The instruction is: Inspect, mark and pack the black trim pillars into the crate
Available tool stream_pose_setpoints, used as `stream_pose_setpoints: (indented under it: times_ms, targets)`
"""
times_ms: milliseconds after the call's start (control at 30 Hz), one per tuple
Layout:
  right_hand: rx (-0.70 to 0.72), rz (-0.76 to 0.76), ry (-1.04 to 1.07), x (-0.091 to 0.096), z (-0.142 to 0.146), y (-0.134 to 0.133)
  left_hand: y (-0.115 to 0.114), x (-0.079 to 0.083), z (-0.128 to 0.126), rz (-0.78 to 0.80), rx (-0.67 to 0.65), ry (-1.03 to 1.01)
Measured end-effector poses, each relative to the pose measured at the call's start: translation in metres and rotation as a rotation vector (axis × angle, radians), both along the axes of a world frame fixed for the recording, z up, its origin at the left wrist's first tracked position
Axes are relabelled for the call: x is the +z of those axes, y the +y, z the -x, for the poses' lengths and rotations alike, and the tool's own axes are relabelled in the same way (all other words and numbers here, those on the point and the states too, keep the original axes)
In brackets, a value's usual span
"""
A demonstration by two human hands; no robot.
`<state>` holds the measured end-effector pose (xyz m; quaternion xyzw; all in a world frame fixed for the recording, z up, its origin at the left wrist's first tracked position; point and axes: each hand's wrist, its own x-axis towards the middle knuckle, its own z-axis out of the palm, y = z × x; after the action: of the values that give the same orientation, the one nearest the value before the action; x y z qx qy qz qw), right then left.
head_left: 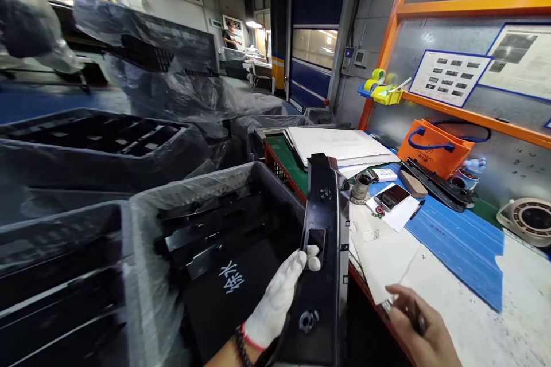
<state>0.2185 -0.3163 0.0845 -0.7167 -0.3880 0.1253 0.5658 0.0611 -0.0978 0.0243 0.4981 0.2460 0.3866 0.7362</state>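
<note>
My left hand [278, 292], in a white glove with a red cuff, grips a long black plastic trim panel [326, 206] at its middle, with fingers through or at a rectangular opening. The panel stands lengthwise between the crate and the table, with clips along its right edge and a round fitting near the bottom. Over the table's near edge, my bare right hand [426, 335] curls round a small tool with a dark handle [418, 319] and a silvery tip. Its exact kind is unclear.
A plastic-lined crate [148, 200] with black parts stands left of the panel. On the table [456, 292] lie a blue sheet [456, 241], a phone [391, 197], a metal cup [360, 189], a pen [417, 209] and an orange bag [434, 149]. A person [231, 36] stands far back.
</note>
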Motion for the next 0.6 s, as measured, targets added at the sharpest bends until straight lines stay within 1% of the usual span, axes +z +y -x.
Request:
stream_pose_setpoints:
  times_ms: [67, 100, 167, 233, 333, 433, 533, 600]
  targets:
    - [0.054, 0.01, 0.174, 0.015, -0.02, 0.024, 0.002, 0.0, 0.0, -0.051, 0.004, 0.017]
    - [0.057, -0.007, 0.265, 0.021, -0.031, 0.037, 0.002, 0.002, -0.001, -0.068, 0.001, 0.018]
    - [0.02, -0.094, 0.448, 0.028, -0.053, 0.067, 0.003, 0.011, -0.003, -0.073, -0.018, 0.025]
    - [-0.025, -0.183, 0.563, 0.032, -0.074, 0.099, 0.004, 0.021, -0.007, -0.045, -0.035, 0.046]
    - [-0.085, -0.236, 0.614, 0.032, -0.1, 0.145, 0.006, 0.032, -0.012, -0.005, -0.038, 0.091]
    - [-0.126, -0.272, 0.628, 0.031, -0.118, 0.183, 0.007, 0.038, -0.013, -0.007, -0.043, 0.136]
    - [-0.121, -0.285, 0.645, 0.027, -0.128, 0.21, 0.006, 0.039, -0.013, -0.006, -0.059, 0.152]
    - [-0.129, -0.285, 0.65, 0.025, -0.13, 0.222, 0.004, 0.038, -0.013, -0.018, -0.068, 0.161]
